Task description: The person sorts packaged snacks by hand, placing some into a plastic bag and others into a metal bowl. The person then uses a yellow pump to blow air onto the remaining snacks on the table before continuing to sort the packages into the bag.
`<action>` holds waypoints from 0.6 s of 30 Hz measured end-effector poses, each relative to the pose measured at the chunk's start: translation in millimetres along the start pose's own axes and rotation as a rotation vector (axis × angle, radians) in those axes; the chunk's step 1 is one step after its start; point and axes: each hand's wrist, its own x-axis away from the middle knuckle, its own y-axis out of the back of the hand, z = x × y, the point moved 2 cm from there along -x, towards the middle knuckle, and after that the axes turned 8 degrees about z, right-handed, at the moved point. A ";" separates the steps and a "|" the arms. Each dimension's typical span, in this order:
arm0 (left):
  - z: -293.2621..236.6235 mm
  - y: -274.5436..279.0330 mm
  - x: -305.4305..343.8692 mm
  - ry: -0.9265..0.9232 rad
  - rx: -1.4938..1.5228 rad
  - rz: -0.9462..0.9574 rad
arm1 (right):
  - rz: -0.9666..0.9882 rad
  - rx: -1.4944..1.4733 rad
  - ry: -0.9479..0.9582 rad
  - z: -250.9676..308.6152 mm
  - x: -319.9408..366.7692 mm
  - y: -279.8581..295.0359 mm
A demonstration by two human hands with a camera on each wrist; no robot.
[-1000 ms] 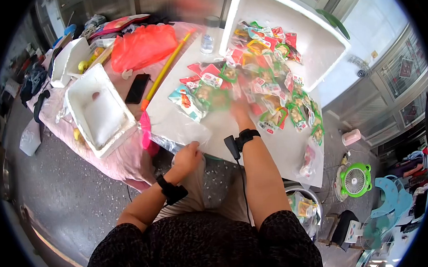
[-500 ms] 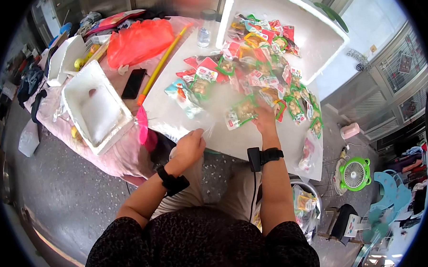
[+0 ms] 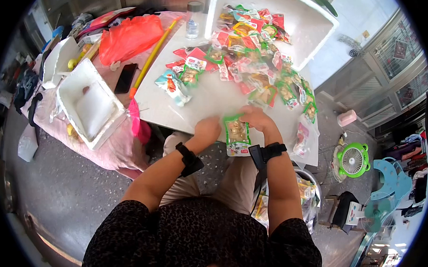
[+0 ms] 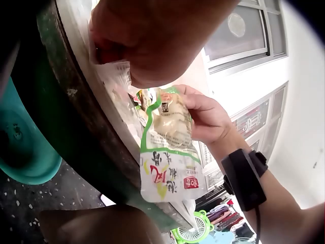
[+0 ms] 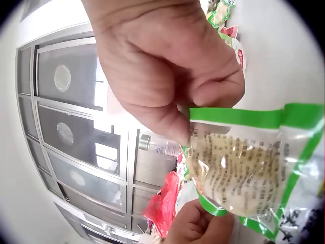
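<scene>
My right hand (image 3: 255, 118) pinches a green-edged clear snack packet (image 3: 237, 132) by its upper corner, over the table's front edge. The packet hangs upright with pale food inside; dark print on its clear side shows in the right wrist view. Beside it, my left hand (image 3: 207, 130) has curled fingers gripping the edge of a clear plastic bag (image 4: 118, 76), seen best in the left wrist view. Much of that bag is hidden behind the hand. On the table (image 3: 203, 98), a heap of similar packets (image 3: 252, 77) spreads into a tipped white foam box (image 3: 309, 29).
A blue-and-white packet (image 3: 173, 87) and a clear bottle (image 3: 193, 21) stand apart from the heap. At left are an open foam box (image 3: 118, 114), a phone (image 3: 125, 78) and a yellow stick (image 3: 153, 57). A metal basin (image 3: 317, 191) with packets sits below, right.
My right hand has lifted a green-edged packet from the heap and brought it toward me. My left hand has moved right and slightly up, close to that packet.
</scene>
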 end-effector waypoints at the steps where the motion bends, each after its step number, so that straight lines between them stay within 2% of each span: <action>1: 1.3 -0.4 0.3 0.005 0.017 -0.018 | -0.009 0.144 0.016 -2.9 -10.0 -5.7; 2: 2.6 -1.0 0.5 0.009 0.033 -0.035 | -0.019 0.287 0.033 -6.3 -19.4 -9.6; 5: 2.3 -4.3 1.2 -0.016 0.036 -0.090 | -0.046 0.592 0.280 -12.1 -40.2 -12.6; 8: -6.8 0.7 3.5 -0.024 0.014 -0.063 | -0.139 0.809 0.226 -14.4 -59.7 -17.8; 11: -8.7 -0.6 1.5 -0.052 -0.121 0.010 | -0.293 0.912 0.385 -33.4 -75.2 -18.2; 14: -12.4 3.0 0.7 -0.037 -0.139 0.049 | -0.544 0.531 0.108 -24.5 -30.6 -17.4; 16: -9.0 -0.4 -0.2 -0.033 -0.151 0.053 | -0.627 0.438 0.096 -33.8 0.8 -10.9; 18: -8.5 -1.6 -0.4 -0.026 -0.156 0.056 | -0.634 0.087 0.074 -69.9 22.0 -10.4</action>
